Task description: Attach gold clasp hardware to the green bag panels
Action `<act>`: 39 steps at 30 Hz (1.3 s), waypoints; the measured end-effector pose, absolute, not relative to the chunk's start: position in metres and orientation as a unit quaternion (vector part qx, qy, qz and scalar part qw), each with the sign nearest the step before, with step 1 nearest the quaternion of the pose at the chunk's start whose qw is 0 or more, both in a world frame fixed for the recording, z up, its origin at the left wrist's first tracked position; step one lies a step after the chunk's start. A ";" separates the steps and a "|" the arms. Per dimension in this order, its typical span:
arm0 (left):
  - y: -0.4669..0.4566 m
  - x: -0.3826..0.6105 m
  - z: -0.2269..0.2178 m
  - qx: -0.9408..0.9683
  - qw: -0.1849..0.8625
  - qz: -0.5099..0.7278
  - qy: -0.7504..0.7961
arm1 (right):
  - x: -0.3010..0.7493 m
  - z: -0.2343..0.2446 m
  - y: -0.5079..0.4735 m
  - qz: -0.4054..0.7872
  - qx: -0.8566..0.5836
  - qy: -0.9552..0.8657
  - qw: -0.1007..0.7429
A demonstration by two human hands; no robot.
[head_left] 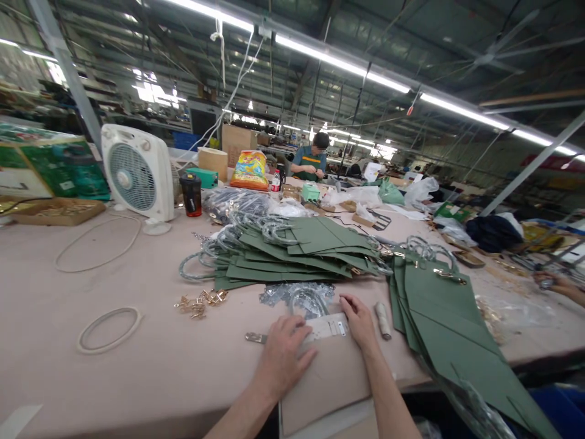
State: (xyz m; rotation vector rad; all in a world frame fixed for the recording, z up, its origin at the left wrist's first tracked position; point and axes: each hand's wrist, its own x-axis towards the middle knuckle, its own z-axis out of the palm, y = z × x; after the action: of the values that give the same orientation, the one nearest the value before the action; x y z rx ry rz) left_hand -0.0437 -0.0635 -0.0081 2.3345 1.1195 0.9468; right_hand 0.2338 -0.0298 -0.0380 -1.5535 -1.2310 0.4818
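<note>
"What's lying between those two hands?"

"A pale panel, at the near side of the tabletop, its lower end over the edge. A plastic-wrapped loop shows at its twelve o'clock."

"And the fingers?"

"The left hand rests on it with fingers spread; I can't tell whether they pinch anything. The right hand is at the panel's one o'clock, fingers loosely bent around nothing I can see."

"Anything worrying you?"

"That overhang. If both hands lifted, I reckon its weight might drag it off. And the slim metal strip at ten o'clock could be swept aside by the left wrist."

"The little roll at two?"

"It looks round, so a nudge from the right forearm might send it rolling."

"Further out?"

"Gold fittings lie loose at ten, easily scattered by a sleeve. The green stack at twelve looks uneven; a bump could slide its top pieces down onto the work."
</note>
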 end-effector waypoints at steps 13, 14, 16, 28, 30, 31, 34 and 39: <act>-0.063 -0.045 -0.009 0.825 0.208 0.343 0.397 | 0.244 -0.052 0.022 0.164 -0.675 -0.537 0.479; -0.062 -0.045 -0.009 0.826 0.208 0.342 0.397 | 0.243 -0.052 0.022 0.163 -0.676 -0.537 0.478; -0.062 -0.045 -0.009 0.826 0.206 0.343 0.397 | 0.242 -0.052 0.021 0.162 -0.677 -0.533 0.481; -0.060 -0.044 -0.010 0.820 0.207 0.355 0.399 | 0.243 -0.040 0.003 0.209 -0.641 -0.475 0.566; -0.060 -0.045 -0.011 0.816 0.211 0.358 0.402 | 0.244 -0.036 -0.005 0.212 -0.637 -0.457 0.583; -0.060 -0.045 -0.012 0.815 0.213 0.359 0.403 | 0.244 -0.033 -0.010 0.211 -0.636 -0.449 0.591; -0.059 -0.046 -0.012 0.816 0.215 0.354 0.403 | 0.235 -0.022 -0.032 0.218 -0.619 -0.430 0.620; -0.058 -0.046 -0.014 0.815 0.221 0.356 0.401 | 0.189 -0.007 -0.082 0.337 -0.567 -0.464 0.591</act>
State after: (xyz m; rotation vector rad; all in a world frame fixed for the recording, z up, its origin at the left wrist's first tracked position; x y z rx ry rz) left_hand -0.0457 -0.0579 -0.0141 2.2521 1.1101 0.9841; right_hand 0.1890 -0.0820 -0.0074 -1.3189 -1.0797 0.7843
